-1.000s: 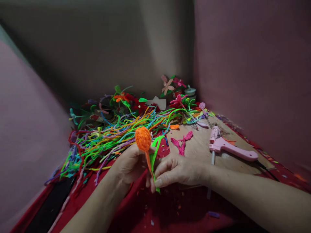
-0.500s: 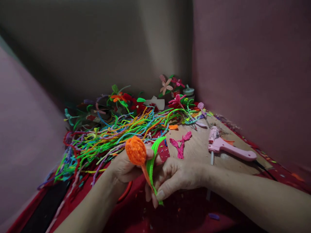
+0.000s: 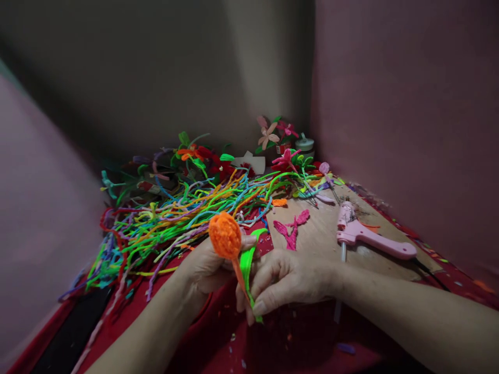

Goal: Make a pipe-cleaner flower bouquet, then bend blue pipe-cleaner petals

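Note:
An orange pipe-cleaner flower (image 3: 225, 235) with a rounded head and a thin orange stem is held up in front of me. My left hand (image 3: 210, 262) is closed behind the flower head, thumb on the upper part of a bright green pipe-cleaner leaf (image 3: 246, 262). The leaf lies along the stem, its top bent to the right. Lower down, my right hand (image 3: 278, 283) pinches the stem's end together with the leaf's lower end between thumb and fingers. Part of the left fingers is hidden behind the flower.
A pink glue gun (image 3: 376, 239) lies on a tan board (image 3: 323, 228) at right, near a pink pipe-cleaner piece (image 3: 291, 228). Many coloured pipe cleaners (image 3: 187, 208) spread across the left. Finished flowers (image 3: 268, 134) and a lidded jar (image 3: 304, 143) stand at the back.
The flower head has shifted slightly right and down-tilted less far from the leaf. Green leaf's upper part has been pressed closer to the left thumb. Both hands keep their grip.

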Available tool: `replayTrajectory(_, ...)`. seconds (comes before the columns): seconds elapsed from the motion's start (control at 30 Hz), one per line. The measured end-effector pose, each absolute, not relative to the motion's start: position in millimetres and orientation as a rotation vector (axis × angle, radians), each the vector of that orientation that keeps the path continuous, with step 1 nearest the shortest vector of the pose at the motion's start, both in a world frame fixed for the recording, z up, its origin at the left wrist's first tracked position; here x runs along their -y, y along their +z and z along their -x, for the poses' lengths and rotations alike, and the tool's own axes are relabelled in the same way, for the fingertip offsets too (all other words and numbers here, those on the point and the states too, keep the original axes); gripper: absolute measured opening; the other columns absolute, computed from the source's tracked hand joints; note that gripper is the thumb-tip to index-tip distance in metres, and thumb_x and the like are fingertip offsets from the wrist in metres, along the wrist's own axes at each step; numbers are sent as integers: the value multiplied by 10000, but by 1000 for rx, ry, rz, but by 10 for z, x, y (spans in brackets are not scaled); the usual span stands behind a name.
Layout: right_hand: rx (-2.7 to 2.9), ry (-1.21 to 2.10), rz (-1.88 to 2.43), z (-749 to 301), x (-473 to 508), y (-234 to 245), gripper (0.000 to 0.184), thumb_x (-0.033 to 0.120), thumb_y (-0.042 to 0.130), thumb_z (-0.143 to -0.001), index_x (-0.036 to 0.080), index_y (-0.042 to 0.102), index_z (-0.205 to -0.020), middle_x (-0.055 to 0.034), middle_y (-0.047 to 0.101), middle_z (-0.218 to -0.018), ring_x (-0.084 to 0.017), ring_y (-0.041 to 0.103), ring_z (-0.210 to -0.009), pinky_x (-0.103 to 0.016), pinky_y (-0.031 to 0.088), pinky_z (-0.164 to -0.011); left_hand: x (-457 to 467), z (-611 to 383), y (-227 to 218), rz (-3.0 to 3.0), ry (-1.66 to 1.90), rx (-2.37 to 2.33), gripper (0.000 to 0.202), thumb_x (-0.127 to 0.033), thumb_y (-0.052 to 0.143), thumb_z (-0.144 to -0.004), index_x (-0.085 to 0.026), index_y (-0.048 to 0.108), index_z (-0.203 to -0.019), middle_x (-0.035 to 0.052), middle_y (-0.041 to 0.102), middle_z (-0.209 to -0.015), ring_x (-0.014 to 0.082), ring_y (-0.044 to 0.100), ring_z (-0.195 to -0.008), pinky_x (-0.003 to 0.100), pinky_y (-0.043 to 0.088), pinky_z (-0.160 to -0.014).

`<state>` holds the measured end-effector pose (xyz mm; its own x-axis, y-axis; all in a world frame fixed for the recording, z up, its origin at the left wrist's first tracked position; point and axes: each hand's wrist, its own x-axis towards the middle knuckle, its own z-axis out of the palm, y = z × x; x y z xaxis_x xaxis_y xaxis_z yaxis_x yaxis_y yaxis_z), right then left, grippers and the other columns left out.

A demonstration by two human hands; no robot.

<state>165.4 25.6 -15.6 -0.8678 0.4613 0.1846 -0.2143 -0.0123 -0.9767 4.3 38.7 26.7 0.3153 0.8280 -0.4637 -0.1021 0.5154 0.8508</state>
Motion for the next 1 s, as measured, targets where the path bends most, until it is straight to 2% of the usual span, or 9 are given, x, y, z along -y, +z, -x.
replayTrajectory(0.07,1796,1923,277,-1657,-272,-157,180,273,630,-762,113,711,-740,-53,630,-832,-156,566,-840,-290,438,-820,-399,-27,255,-862,762,-1076,259,-226,799,-497,-121,563,-508,-37,489,-438,53,411,-391,188,338,-404)
replayTrajectory(0.27,1547,1781,405,-1654,-326,-90,139,281,666,-741,163,721,-789,-18,658,-858,-136,576,-851,-295,427,-862,-485,88,210,-955,867,-965,215,-332,688,-703,-123,641,-706,-50,451,-490,63,428,-440,180,353,-443)
replayTrajectory(0.33,1409,1694,465,-1642,-347,-67,127,289,686,-717,176,719,-764,-5,666,-795,-142,583,-842,-318,420,-888,-461,106,202,-1010,922,-991,218,-334,677,-728,-121,664,-769,-31,505,-537,69,460,-484,175,366,-475)
replayTrajectory(0.43,1248,1596,533,-1633,-377,-48,139,313,698,-697,174,700,-697,6,647,-709,-132,574,-738,-317,439,-833,-352,71,215,-1137,1011,-1116,171,-302,680,-736,-147,675,-810,3,619,-710,78,511,-599,173,394,-562)
replayTrajectory(0.57,1099,1569,684,-1641,-399,-45,146,295,687,-708,168,665,-640,45,543,-569,-93,506,-591,-247,431,-661,-205,-23,186,-1456,970,-1210,166,-304,707,-703,-178,671,-804,-10,628,-729,107,522,-646,204,404,-614)
replayTrajectory(0.67,1088,1522,697,-1624,-397,-79,152,272,686,-699,154,651,-610,38,540,-593,-94,512,-642,-235,410,-672,-164,-64,77,-1717,1010,-1302,169,-320,706,-700,-192,665,-803,6,652,-779,147,557,-701,240,413,-661)
replayTrajectory(0.87,1060,1564,695,-1535,-330,-192,206,334,668,-717,141,652,-647,20,556,-638,-96,486,-627,-243,367,-614,-138,-59,-101,-2043,1139,-1395,190,-322,698,-716,-233,648,-877,9,661,-765,152,574,-640,242,407,-634)
replayTrajectory(1.0,1061,1537,740,-1511,-285,-210,214,357,666,-709,145,683,-690,-9,603,-696,-132,533,-721,-270,396,-692,-147,-38,-137,-2419,1188,-1427,166,-255,635,-774,-213,658,-933,35,679,-743,156,607,-618,234,415,-621)
